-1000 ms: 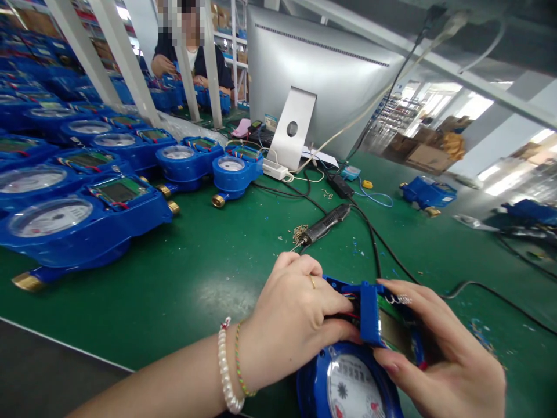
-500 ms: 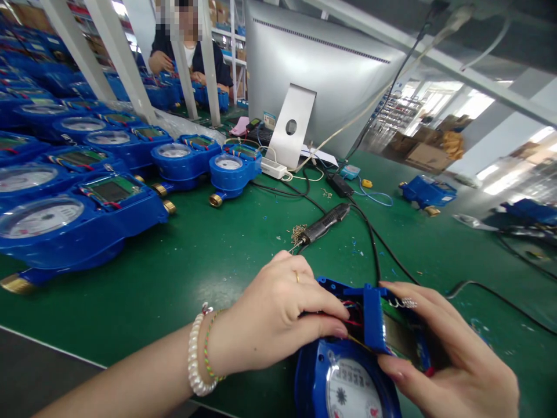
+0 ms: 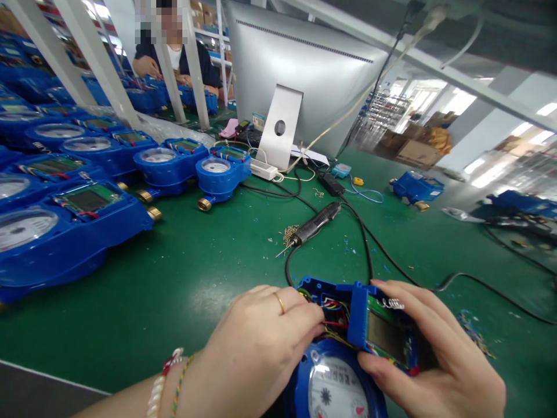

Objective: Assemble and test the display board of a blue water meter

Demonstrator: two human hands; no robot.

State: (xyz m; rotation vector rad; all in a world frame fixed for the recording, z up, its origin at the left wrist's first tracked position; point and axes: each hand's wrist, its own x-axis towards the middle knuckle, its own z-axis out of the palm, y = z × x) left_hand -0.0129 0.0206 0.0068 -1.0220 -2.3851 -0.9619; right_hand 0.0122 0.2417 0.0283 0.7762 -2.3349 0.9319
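Observation:
A blue water meter (image 3: 300, 383) with a round white dial (image 3: 337, 389) lies in front of me, its upper compartment uncovered. Inside that compartment run thin coloured wires (image 3: 335, 323). My left hand (image 3: 265, 342) reaches in from the left, fingers pressed together on the wires, fingertips partly hidden. Between thumb and fingers, my right hand (image 3: 448, 354) grips a display module (image 3: 385, 334), a green circuit board with a grey screen and a blue frame. This module is tilted up at the right of the compartment. A small coil spring (image 3: 394, 303) sticks out of its top.
Beyond the meter lie an electric screwdriver (image 3: 317, 224) and a pile of small screws (image 3: 290, 233). Many blue meters (image 3: 87, 232) fill the left side. A monitor (image 3: 304, 69) stands behind, with cables (image 3: 365, 249) across the green table (image 3: 183, 290). Another person (image 3: 174, 64) sits opposite.
My left hand has drawn back slightly left, its fingers more curled, showing more of the wires. The right hand still holds the display module. The whole view has shifted a little.

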